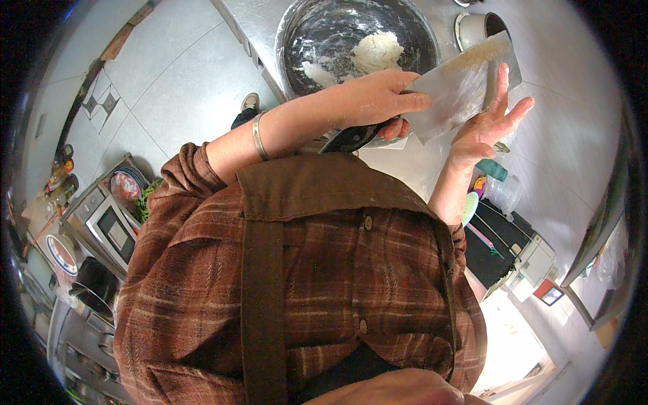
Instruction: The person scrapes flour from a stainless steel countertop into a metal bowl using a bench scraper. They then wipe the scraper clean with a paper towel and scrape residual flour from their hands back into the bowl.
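My left hand (377,98), with a metal bangle at its wrist, grips one end of a wide rectangular metal blade (450,86), like a cleaver's. Its handle is hidden in the fist. Along the far side of the blade, my right hand (488,124) has its fingers spread and dusted white; whether the palm touches the metal I cannot tell. Beyond my left forearm stands a large metal bowl (281,48), its dark inside smeared with flour. A rough lump of dough (377,50) lies in it, beside loose flour (318,74). Part of a black round item (352,137) shows beneath my left hand.
The bowl stands on a metal counter (248,17). A metal pot (471,31) lies past the blade. Right of my right forearm are a teal bottle (491,169), a clear plastic container (503,192) and a pale green ladle (470,207). A shoe (249,103) shows on the tiled floor (177,61).
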`<state>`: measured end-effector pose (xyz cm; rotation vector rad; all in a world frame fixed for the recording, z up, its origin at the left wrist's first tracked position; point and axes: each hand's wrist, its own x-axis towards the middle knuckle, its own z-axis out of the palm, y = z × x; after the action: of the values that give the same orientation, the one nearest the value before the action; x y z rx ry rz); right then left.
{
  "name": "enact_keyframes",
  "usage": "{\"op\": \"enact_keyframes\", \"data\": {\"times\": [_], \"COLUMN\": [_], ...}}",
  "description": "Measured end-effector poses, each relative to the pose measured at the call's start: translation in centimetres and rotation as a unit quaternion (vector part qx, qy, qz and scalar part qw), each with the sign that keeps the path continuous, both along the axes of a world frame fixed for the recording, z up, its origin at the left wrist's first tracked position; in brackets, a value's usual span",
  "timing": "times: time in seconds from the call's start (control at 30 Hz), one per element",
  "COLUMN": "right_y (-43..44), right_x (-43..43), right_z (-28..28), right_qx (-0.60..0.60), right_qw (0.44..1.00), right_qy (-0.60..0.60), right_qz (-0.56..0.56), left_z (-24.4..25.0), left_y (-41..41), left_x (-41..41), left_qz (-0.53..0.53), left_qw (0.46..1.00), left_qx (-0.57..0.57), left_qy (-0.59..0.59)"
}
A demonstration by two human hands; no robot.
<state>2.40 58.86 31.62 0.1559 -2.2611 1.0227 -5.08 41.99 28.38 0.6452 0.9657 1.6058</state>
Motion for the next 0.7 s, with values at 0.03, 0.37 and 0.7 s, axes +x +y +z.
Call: {"op": "enact_keyframes", "data": {"times": [0.03,0.37,0.7], "right_y": [0.0,-0.5,1.4], "right_x": [-0.1,-0.1,0.2], "right_z": [0.0,0.5,0.3], "right_qx": [-0.007,-0.123,-0.367], "right_qw": [1.000,0.992,0.926], "right_qy": [0.004,0.022,0.046], "right_qz": [0.001,-0.015,-0.071], "left_z": [0.0,0.0,0.7], "left_y": [0.0,-0.4,-1.2], "left_x": [0.0,-0.4,-1.2], "left_qz": [0.001,0.031,0.070], "left_qw": [1.000,0.999,0.996], "left_qx": [0.003,0.017,-0.024], "left_qy": [0.002,-0.021,-0.045]}}
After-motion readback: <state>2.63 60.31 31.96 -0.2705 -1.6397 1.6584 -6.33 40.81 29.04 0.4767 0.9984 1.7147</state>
